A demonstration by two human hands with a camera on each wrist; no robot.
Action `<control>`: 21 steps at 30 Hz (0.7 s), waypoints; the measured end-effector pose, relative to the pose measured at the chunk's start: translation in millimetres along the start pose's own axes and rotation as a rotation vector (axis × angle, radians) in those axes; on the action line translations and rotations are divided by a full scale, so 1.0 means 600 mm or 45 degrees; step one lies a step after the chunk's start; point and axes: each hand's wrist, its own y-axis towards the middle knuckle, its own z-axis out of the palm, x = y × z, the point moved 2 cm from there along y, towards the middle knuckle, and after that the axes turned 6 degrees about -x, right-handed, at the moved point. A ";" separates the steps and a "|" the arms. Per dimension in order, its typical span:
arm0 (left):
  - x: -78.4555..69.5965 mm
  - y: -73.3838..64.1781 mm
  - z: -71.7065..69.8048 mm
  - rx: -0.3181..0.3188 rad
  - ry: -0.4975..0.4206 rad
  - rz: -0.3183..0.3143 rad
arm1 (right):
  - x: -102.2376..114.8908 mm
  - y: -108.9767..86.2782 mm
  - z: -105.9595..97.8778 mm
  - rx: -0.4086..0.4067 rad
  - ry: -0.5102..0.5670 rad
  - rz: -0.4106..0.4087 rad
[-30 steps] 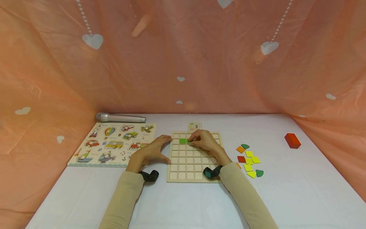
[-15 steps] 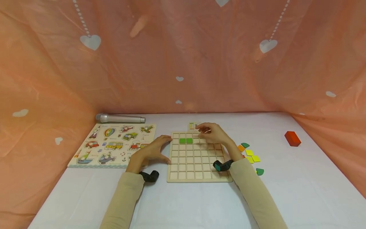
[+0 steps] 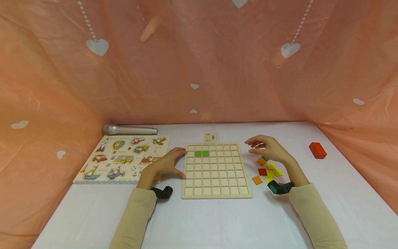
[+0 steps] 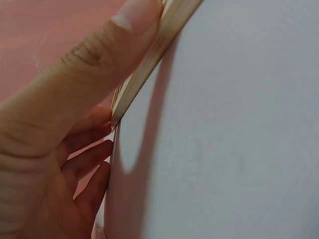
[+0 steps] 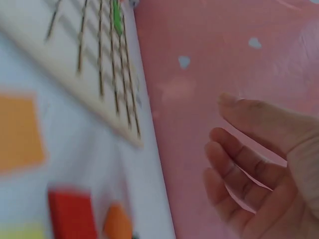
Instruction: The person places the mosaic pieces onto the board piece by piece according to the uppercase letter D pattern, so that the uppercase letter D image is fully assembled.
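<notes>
A wooden grid board (image 3: 214, 174) lies mid-table, with two green square tiles (image 3: 201, 153) side by side in its second row from the back. Along the board's left edge, my left hand (image 3: 166, 162) rests its thumb and fingertips, spread apart. The left wrist view shows that thumb (image 4: 84, 64) against the board's side. My right hand (image 3: 267, 148) is off the board's right side, above the loose tiles, holding nothing. Its fingers are loosely bent and apart from the thumb in the right wrist view. Red (image 3: 262, 172), yellow (image 3: 271, 173) and orange (image 3: 257, 180) tiles lie below it.
A small printed card (image 3: 211, 137) lies behind the board. To the left are a picture puzzle of vehicles (image 3: 124, 169) and a silver microphone (image 3: 132, 130). A red block (image 3: 318, 150) lies at far right. A pink curtain (image 3: 199, 62) hangs behind the table.
My right hand has let go of the second green tile, which now lies flat beside the first, and has moved right off the board. My left hand has stayed at the board's edge.
</notes>
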 end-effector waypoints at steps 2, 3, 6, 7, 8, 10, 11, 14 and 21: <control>0.001 0.000 0.001 -0.005 0.008 0.017 | -0.011 -0.018 -0.011 -0.011 -0.035 0.020; 0.001 -0.001 0.001 -0.005 0.009 0.017 | -0.016 -0.026 -0.017 -0.014 -0.048 0.031; 0.002 -0.001 0.001 -0.006 0.011 0.016 | -0.027 -0.047 -0.032 -0.016 -0.078 0.058; 0.002 -0.001 0.001 -0.006 0.007 0.009 | -0.030 -0.053 -0.036 -0.011 -0.089 0.067; 0.002 -0.002 0.001 -0.005 0.006 0.001 | -0.034 -0.058 -0.039 -0.003 -0.097 0.077; 0.003 -0.002 0.001 -0.008 -0.001 -0.002 | -0.043 -0.067 -0.046 0.016 -0.105 0.097; 0.003 -0.002 0.000 -0.010 0.001 -0.002 | -0.048 -0.071 -0.049 0.029 -0.110 0.109; 0.003 -0.002 0.000 -0.008 -0.001 -0.008 | -0.066 -0.083 -0.055 0.075 -0.116 0.162; 0.003 -0.002 0.001 0.001 0.008 -0.011 | -0.096 -0.095 -0.048 0.129 -0.180 0.266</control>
